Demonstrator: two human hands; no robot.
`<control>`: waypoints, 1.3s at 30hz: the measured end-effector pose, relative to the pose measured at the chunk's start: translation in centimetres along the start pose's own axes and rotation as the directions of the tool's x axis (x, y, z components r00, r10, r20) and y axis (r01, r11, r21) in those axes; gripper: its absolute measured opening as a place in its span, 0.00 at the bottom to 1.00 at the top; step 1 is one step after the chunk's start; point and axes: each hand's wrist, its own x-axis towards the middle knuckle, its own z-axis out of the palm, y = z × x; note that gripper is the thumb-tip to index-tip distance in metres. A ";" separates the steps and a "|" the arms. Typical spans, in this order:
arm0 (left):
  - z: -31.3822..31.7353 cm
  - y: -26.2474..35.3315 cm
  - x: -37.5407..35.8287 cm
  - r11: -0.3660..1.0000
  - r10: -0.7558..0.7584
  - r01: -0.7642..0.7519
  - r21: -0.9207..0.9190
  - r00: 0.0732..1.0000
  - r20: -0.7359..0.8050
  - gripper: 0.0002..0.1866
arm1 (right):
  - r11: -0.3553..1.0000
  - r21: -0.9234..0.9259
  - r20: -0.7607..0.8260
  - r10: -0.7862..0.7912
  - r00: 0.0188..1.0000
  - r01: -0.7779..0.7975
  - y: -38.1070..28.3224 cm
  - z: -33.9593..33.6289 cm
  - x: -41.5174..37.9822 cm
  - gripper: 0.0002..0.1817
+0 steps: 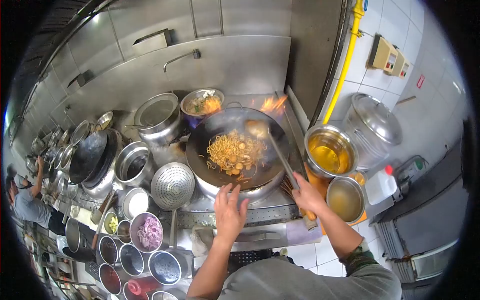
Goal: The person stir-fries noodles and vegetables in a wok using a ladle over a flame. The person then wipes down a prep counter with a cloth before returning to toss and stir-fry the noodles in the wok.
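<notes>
A large dark wok (272,160) sits on the burner in front of me. Fried noodles (232,152) with round brown pieces lie in its middle and left side. My right hand (306,194) is wrapped around the handle of a wok ladle (257,129), whose bowl hangs over the wok's upper right side. The ladle's wooden end sticks out below my fist. At the wok's near rim, my left hand (229,212) is raised with its fingers spread and nothing in it.
Flames (273,104) rise behind the wok, beside a pan of food (202,101). A perforated skimmer (172,186) lies left. On the right stand a pot of yellow oil (330,150) and a cloudy-liquid pot (346,200). Sliced onions (150,233) fill a bowl; another person (32,202) works far left.
</notes>
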 end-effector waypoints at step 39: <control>2.2 -0.1 -7.6 0.997 -0.031 0.041 -0.059 0.987 0.155 0.06 | 0.889 -0.286 0.204 -0.309 0.929 0.358 3.4 -12.2 0.3 0.32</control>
